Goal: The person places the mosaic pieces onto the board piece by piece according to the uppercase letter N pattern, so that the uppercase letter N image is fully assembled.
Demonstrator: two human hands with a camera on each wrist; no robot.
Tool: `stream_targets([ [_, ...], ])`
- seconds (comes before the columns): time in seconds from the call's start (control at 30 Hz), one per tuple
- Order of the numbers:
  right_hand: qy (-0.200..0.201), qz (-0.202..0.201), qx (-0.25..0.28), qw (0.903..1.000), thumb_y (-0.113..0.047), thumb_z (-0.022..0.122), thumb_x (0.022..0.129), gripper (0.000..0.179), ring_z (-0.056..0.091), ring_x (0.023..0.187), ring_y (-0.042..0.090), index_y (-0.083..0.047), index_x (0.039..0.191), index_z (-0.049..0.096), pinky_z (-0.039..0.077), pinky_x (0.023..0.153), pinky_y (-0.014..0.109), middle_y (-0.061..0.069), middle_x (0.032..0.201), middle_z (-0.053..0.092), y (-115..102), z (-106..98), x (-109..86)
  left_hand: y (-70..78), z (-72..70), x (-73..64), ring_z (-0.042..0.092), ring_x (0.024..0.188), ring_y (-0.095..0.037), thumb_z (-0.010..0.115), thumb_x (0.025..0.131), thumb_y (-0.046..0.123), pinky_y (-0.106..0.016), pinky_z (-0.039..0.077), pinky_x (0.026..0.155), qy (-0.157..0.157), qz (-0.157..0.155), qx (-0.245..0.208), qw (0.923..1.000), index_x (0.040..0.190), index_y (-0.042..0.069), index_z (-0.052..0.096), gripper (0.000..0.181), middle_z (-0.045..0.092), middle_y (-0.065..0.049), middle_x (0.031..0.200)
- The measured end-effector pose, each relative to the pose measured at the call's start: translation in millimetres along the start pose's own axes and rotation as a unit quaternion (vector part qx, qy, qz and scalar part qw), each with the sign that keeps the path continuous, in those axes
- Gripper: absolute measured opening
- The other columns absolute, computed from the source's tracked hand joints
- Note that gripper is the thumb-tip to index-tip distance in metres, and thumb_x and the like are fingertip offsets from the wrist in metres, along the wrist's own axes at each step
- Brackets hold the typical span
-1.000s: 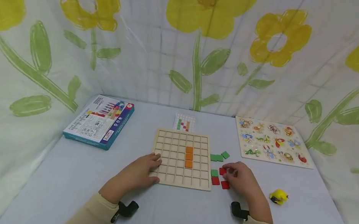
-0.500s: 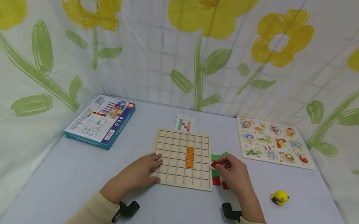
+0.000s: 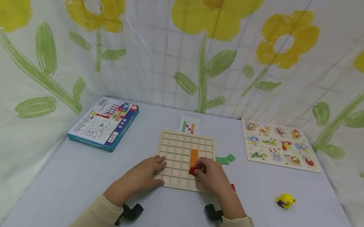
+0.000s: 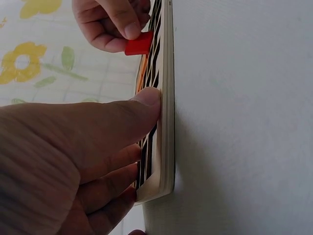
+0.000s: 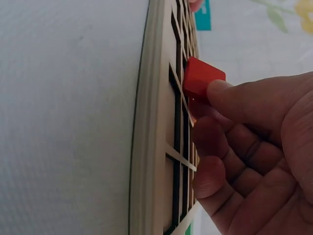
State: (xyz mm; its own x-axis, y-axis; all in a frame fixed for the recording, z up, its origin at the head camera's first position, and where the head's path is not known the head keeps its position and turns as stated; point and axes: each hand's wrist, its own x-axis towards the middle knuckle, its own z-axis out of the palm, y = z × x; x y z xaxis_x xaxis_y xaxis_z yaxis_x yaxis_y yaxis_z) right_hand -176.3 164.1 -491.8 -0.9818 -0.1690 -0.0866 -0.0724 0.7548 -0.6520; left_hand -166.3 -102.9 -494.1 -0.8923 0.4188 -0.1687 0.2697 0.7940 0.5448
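A wooden grid board (image 3: 172,175) lies on the table, with a column of orange tiles (image 3: 194,153) in its cells. Over the cell just below that column, my right hand (image 3: 213,177) pinches a red square tile (image 5: 201,78) between thumb and fingers. The tile is tilted, its lower edge right at the grid in the right wrist view. My left hand (image 3: 144,174) rests on the board's left edge, fingers extended, thumb (image 4: 146,98) on the near rim. Right of the board lie green tiles (image 3: 222,160); another red tile (image 3: 233,187) shows partly from behind my right hand.
Behind the board is a pattern card (image 3: 189,125) printed with coloured squares. A game box (image 3: 103,123) lies at the left back, an insect puzzle board (image 3: 279,145) at the right back. A small yellow toy (image 3: 285,200) sits at the right.
My right hand has picked a red tile off the table and carried it left over the board, below the orange column. The left hand has stayed at the board's edge.
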Motion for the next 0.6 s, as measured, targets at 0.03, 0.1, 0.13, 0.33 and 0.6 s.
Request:
stream_targets([
  [0.03, -0.001, 0.002, -0.001, 1.0000, -0.009, 0.078, 0.101, 0.010, 0.060, 0.088, 0.017, -0.018, 0.102, 0.074, 0.056, 0.080, 0.034, -0.003, 0.096, 0.070, 0.4, -0.4, -0.3, -0.2, 0.4, 0.5, 0.039, 0.162, -0.037, 0.087, 0.095, 0.021, -0.056, 0.036, 0.132, 0.000, -0.001, 0.000, 1.0000, 0.152, -0.001, 0.062, 0.066, 0.048, -0.013, 0.171],
  [0.1, -0.006, 0.008, 0.001, 0.9999, -0.010, 0.078, 0.101, 0.010, 0.060, 0.089, 0.018, -0.020, 0.101, 0.074, 0.056, 0.081, 0.035, -0.004, 0.096, 0.070, 1.6, -1.1, -0.6, -0.3, 0.8, 1.3, 0.039, 0.162, -0.037, 0.087, 0.095, 0.021, -0.056, 0.036, 0.132, -0.001, -0.003, 0.002, 1.0000, 0.152, 0.000, 0.062, 0.066, 0.048, -0.013, 0.171],
  [0.13, -0.009, 0.009, 0.003, 0.9999, -0.010, 0.078, 0.101, 0.011, 0.060, 0.089, 0.018, -0.020, 0.101, 0.075, 0.055, 0.080, 0.035, -0.004, 0.096, 0.070, 2.2, -1.7, -0.9, -0.3, 0.9, 1.7, 0.039, 0.162, -0.036, 0.087, 0.095, 0.022, -0.056, 0.036, 0.132, -0.001, -0.004, 0.003, 1.0000, 0.152, 0.000, 0.062, 0.066, 0.048, -0.012, 0.171],
  [0.33, -0.021, 0.002, 0.012, 0.9997, -0.009, 0.077, 0.102, 0.009, 0.060, 0.086, 0.017, -0.018, 0.100, 0.076, 0.054, 0.078, 0.033, -0.004, 0.094, 0.070, 4.8, -1.9, -1.2, 0.5, 0.1, 1.4, 0.038, 0.163, -0.037, 0.087, 0.095, 0.021, -0.056, 0.035, 0.132, -0.002, -0.005, 0.003, 1.0000, 0.152, 0.000, 0.061, 0.066, 0.047, -0.013, 0.171],
  [0.6, -0.021, -0.002, 0.008, 0.9997, -0.009, 0.080, 0.100, 0.006, 0.059, 0.087, 0.017, -0.014, 0.098, 0.078, 0.055, 0.079, 0.033, -0.004, 0.094, 0.068, 5.2, 1.4, -1.0, -0.4, 1.1, 1.2, 0.038, 0.162, -0.037, 0.087, 0.094, 0.021, -0.056, 0.036, 0.131, 0.001, -0.004, 0.002, 1.0000, 0.152, -0.001, 0.062, 0.066, 0.047, -0.013, 0.171],
])
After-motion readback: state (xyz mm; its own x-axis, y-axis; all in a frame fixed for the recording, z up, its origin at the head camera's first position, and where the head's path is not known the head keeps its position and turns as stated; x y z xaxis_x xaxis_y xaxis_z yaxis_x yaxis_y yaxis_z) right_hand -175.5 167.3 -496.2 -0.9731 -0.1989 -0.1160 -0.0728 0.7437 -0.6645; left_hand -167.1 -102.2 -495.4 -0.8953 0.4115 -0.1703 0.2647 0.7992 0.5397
